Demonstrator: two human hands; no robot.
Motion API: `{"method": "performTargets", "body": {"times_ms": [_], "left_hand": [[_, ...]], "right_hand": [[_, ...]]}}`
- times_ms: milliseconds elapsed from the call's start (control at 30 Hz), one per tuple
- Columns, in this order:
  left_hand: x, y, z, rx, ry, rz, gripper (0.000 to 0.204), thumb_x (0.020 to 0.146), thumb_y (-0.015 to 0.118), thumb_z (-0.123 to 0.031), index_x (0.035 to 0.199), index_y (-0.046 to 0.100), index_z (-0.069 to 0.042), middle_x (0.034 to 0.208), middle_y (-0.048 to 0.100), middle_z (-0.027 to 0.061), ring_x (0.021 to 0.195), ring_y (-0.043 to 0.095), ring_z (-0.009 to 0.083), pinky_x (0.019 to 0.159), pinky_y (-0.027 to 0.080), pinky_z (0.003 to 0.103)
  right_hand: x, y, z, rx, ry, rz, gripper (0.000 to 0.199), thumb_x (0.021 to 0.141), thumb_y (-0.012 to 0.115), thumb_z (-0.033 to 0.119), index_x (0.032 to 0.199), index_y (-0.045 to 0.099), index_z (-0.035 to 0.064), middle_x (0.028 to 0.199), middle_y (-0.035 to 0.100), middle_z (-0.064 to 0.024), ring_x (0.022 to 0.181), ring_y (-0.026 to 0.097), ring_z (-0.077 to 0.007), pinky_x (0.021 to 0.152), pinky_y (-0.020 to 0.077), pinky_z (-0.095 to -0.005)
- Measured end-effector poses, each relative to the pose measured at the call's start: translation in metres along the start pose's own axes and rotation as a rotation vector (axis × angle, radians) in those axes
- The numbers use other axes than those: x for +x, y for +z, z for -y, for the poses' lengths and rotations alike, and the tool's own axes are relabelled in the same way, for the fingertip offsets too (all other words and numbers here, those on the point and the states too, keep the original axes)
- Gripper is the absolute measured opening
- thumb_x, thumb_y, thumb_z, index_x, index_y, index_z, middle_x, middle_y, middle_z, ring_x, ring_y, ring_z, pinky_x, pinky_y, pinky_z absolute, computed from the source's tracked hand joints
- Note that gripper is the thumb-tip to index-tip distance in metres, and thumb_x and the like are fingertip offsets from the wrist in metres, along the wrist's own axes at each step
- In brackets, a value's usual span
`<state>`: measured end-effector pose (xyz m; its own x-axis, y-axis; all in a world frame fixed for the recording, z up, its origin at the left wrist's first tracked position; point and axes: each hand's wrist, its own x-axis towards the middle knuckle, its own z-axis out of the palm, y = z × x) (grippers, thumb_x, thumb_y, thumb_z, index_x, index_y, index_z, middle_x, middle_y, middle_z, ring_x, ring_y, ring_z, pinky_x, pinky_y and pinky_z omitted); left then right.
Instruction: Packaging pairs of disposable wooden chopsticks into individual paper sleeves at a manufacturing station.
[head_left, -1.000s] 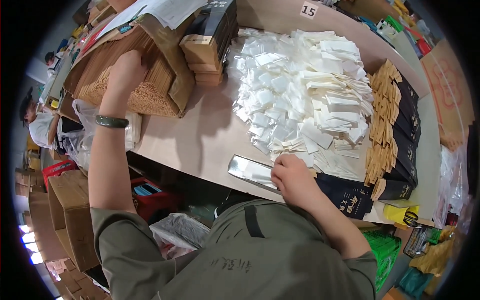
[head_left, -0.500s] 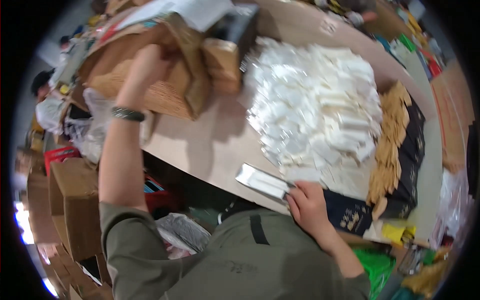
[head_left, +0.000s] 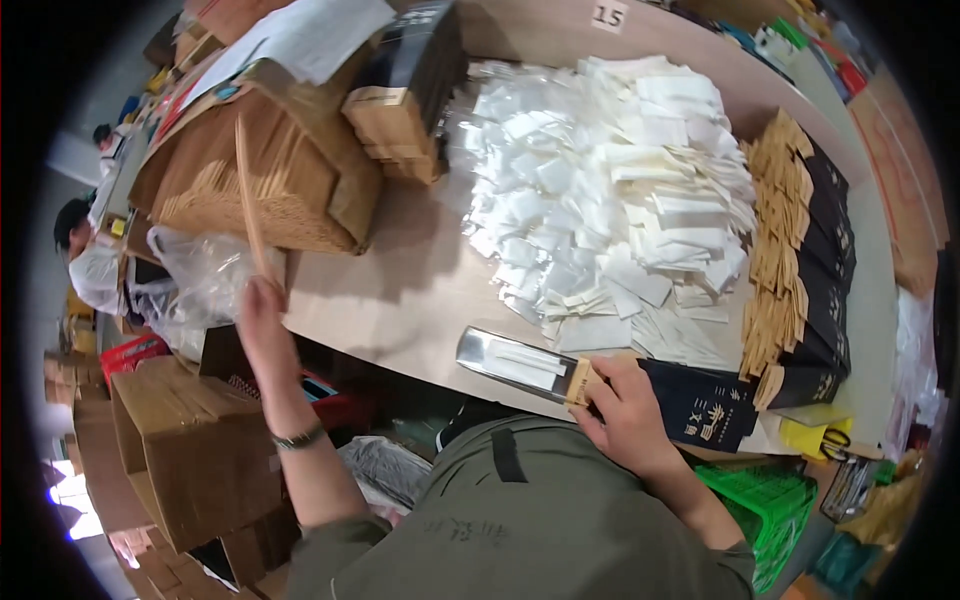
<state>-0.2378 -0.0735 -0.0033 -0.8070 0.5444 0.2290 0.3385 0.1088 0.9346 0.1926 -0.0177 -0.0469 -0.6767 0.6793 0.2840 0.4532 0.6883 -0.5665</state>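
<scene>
My left hand (head_left: 267,330) is closed on one end of a long, thin tan paper strip (head_left: 247,195), which stands up in front of a brown carton (head_left: 335,185). Brown paper pieces (head_left: 250,195) are packed on edge inside that carton. At the table's front edge, my right hand (head_left: 628,415) grips a narrow packet (head_left: 515,362), its fingers at a tan band. White strips show on the packet's glossy left part. Under and beside the right hand lies a black printed packet (head_left: 705,410); whether the two are joined cannot be seen.
A broad pile of white sachets (head_left: 610,190) covers the table's middle. Black packets with tan ends (head_left: 795,260) line its right side. Another black-and-tan stack (head_left: 400,100) stands beside the carton. Scissors (head_left: 835,440) lie at the right edge, above a green crate (head_left: 765,520).
My left hand has come out of the brown carton, moving down toward me with a tan paper strip. The right hand stays at the table edge on the packet.
</scene>
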Motion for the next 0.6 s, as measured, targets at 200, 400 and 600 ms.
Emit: {"method": "performTargets", "body": {"times_ms": [200,400,600], "left_hand": [[-0.062,0.043,0.022,0.039,-0.285,1.206,0.011,0.093,0.065,-0.005,0.102,0.07,0.001,0.088,0.067,0.0015,0.081,0.06,0.0088,0.075,0.049,0.024],[-0.069,0.079,0.025,0.311,0.033,1.209,0.009,0.085,0.074,-0.003,0.091,0.07,0.002,0.089,0.069,0.005,0.073,0.063,0.0106,0.067,0.051,0.024],[-0.159,0.133,-0.002,0.123,0.282,0.92,0.014,0.081,0.077,-0.006,0.094,0.072,-0.005,0.091,0.066,0.0084,0.086,0.066,0.022,0.076,0.053,0.031]], "right_hand": [[-0.004,-0.008,0.0,-0.091,0.013,0.107,0.034,0.071,0.08,0.015,0.093,0.06,-0.0007,0.134,0.052,-0.0217,0.118,0.052,-0.0409,0.099,0.0438,-0.0489],[-0.003,-0.003,-0.007,-0.037,-0.035,0.13,0.032,0.072,0.08,0.015,0.092,0.061,-0.0001,0.133,0.053,-0.0225,0.12,0.051,-0.0417,0.099,0.0447,-0.0492],[0.011,-0.006,-0.005,-0.107,-0.006,0.12,0.032,0.071,0.079,0.016,0.092,0.061,0.0011,0.128,0.057,-0.0209,0.116,0.054,-0.039,0.098,0.0455,-0.0471]]}}
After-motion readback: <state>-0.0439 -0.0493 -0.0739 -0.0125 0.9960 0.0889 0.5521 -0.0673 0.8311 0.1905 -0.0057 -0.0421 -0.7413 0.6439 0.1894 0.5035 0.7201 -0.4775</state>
